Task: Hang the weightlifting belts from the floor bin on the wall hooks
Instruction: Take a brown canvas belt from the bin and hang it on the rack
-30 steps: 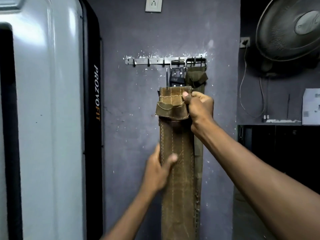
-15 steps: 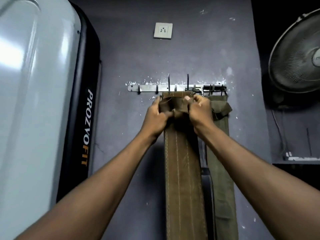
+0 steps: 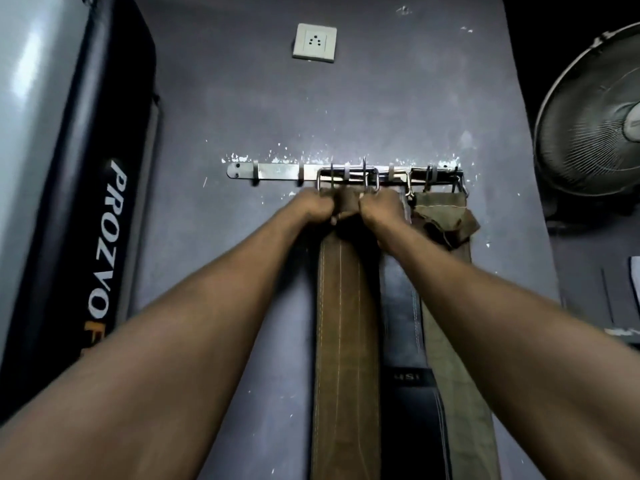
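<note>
A brown stitched weightlifting belt [image 3: 346, 323] hangs straight down the wall, its metal buckle [image 3: 348, 178] lying over the steel hook rail [image 3: 277, 172]. My left hand [image 3: 313, 206] and my right hand [image 3: 382, 206] both grip the belt's top end just under the buckle, fingers closed. To its right hangs a dark belt [image 3: 405, 341], partly behind my right arm. An olive belt [image 3: 446, 306] hangs from the rail's right end. The floor bin is out of view.
Two bare hooks [image 3: 255, 174] stand at the rail's left end. A tall black and silver PROZVOFIT machine [image 3: 104, 237] stands close on the left. A wall socket [image 3: 314, 42] is above the rail, and a wall fan [image 3: 588, 116] is at the right.
Both hands have lifted the brown belt's top end up to the rail; its buckle now lies over the rail. My left hand moved from the belt's middle to its top.
</note>
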